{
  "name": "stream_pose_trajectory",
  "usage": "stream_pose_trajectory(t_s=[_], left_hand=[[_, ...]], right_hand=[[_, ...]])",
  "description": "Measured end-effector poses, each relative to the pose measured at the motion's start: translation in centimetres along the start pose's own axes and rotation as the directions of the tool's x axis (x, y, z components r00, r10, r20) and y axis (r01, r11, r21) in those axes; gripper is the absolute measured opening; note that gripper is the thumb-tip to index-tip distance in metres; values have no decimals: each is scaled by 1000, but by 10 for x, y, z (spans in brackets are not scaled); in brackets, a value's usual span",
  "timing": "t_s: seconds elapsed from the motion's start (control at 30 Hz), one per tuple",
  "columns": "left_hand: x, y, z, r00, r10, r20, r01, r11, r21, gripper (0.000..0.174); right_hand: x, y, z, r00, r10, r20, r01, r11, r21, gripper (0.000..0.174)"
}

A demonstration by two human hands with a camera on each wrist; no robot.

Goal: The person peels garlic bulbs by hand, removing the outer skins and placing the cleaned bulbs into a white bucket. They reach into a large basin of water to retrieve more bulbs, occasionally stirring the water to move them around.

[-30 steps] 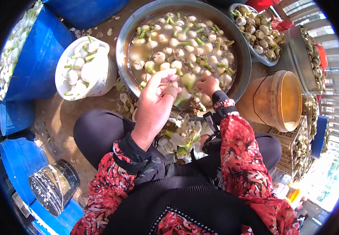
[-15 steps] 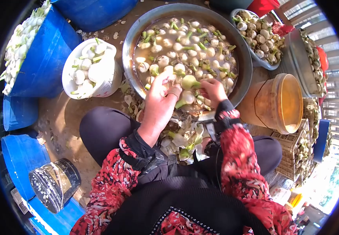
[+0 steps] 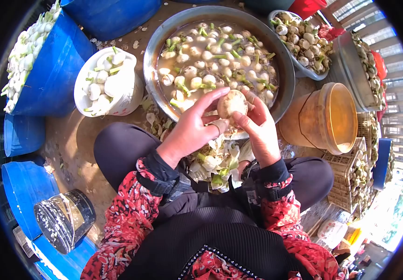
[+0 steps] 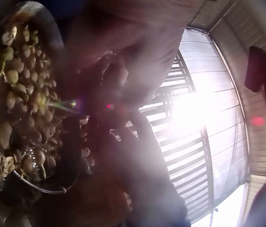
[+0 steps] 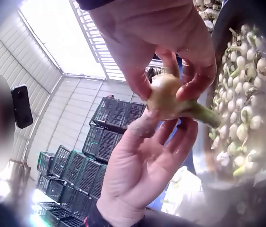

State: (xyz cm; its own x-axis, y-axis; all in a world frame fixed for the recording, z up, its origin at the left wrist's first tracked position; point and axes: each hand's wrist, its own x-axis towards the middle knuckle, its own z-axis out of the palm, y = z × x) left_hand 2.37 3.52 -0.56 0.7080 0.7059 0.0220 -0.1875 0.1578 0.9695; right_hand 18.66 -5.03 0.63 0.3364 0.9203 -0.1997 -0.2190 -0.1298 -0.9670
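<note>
A pale round bulb (image 3: pixel 233 103) with a thick green stem, like fresh garlic, is held between both hands above the near rim of a wide metal tub (image 3: pixel 151 88). My right hand (image 3: pixel 263 133) pinches it from the right, thumb in front. From the other side my left hand (image 3: pixel 193 126) holds it, the thumb against the bulb (image 5: pixel 163 97) in the right wrist view. There the green stem points toward the tub. Many similar bulbs (image 3: pixel 206 55) lie in the tub's murky water. The left wrist view is dark around the hands.
Left stand a white bucket (image 3: pixel 134 95) of cleaner bulbs and a blue bin (image 3: pixel 57 70) heaped with more. To the right are an orange-tan bucket (image 3: pixel 306 121), a basin (image 3: pixel 327 73) of bulbs and a wicker crate (image 3: pixel 341 186). Peelings (image 3: pixel 215 163) lie between the legs.
My right hand has lifted the bulb out of the tub and brought it toward my left hand. Both hands now hold it, with its round end turned up.
</note>
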Motion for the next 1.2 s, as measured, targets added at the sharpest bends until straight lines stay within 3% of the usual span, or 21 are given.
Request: stream_pose_trajectory(t_s=[0.1,0.13,0.17,0.23,0.27,0.3,0.33,0.5,0.63,0.67,0.7,0.77,0.8,0.83,0.9,0.93,0.97,1.03,1.07,1.13,1.2], left_hand=[[3,2,-6,995,28,-91,-18,993,116,50],[0,6,-4,975,35,-221,21,968,248,33],[-1,9,-3,975,32,-222,25,968,251,33],[-4,13,-4,970,108,-220,50,792,608,22],[-3,8,-4,952,227,-205,-23,723,691,17],[-4,7,-4,952,226,-207,-22,724,690,17],[-5,7,-5,958,197,-206,6,710,704,18],[-4,5,-3,959,155,-236,62,698,713,15],[-3,-2,-6,956,48,-290,140,794,592,7],[-3,-2,-6,958,30,-284,125,848,514,5],[-2,-2,-5,959,31,-281,123,850,513,5],[0,-3,0,962,135,-236,-12,889,458,4],[0,-5,3,966,155,-206,-66,921,385,3],[0,-5,5,967,156,-203,-68,921,384,3],[-1,-2,6,975,-115,-190,95,989,-113,7],[-3,4,6,943,-223,-246,195,972,-133,17],[-2,8,3,942,-221,-251,192,972,-133,17],[-1,14,-4,871,-468,-147,447,881,-156,28],[-2,11,0,871,-481,-96,461,870,-173,33],[0,-2,-6,861,-499,-98,477,859,-186,31],[0,2,-5,847,-521,-103,490,841,-228,24]], right_hand=[[-9,5,5,996,-71,-59,73,997,20,65],[-10,10,6,992,-98,-82,94,994,-56,65],[-12,14,8,987,-126,-99,112,985,-132,65],[-15,16,13,985,-134,-113,115,981,-156,61],[-16,17,17,966,-222,-131,168,927,-335,59],[-18,17,19,941,-312,-133,206,838,-505,58],[-18,19,21,927,-346,-144,221,816,-535,56],[-18,21,26,937,-302,-173,176,841,-512,54],[-17,24,17,950,-273,-153,167,856,-489,53],[-14,25,15,964,-227,-135,173,929,-328,56],[-14,24,13,964,-229,-138,173,928,-330,56],[-16,17,12,974,-167,-156,96,918,-385,63],[-12,16,12,987,-103,-122,79,980,-184,71],[-12,16,11,987,-104,-125,80,980,-185,71],[-12,17,8,988,-111,-103,106,993,-51,70],[-11,17,8,989,-114,-90,116,993,16,70],[-14,17,10,973,-203,-114,204,979,-5,68],[-17,15,10,927,-362,-103,344,925,-161,67],[-19,14,8,927,-361,-98,344,925,-159,67],[-18,10,6,845,-527,90,503,728,-466,63],[-20,10,7,825,-553,113,529,688,-497,61]])
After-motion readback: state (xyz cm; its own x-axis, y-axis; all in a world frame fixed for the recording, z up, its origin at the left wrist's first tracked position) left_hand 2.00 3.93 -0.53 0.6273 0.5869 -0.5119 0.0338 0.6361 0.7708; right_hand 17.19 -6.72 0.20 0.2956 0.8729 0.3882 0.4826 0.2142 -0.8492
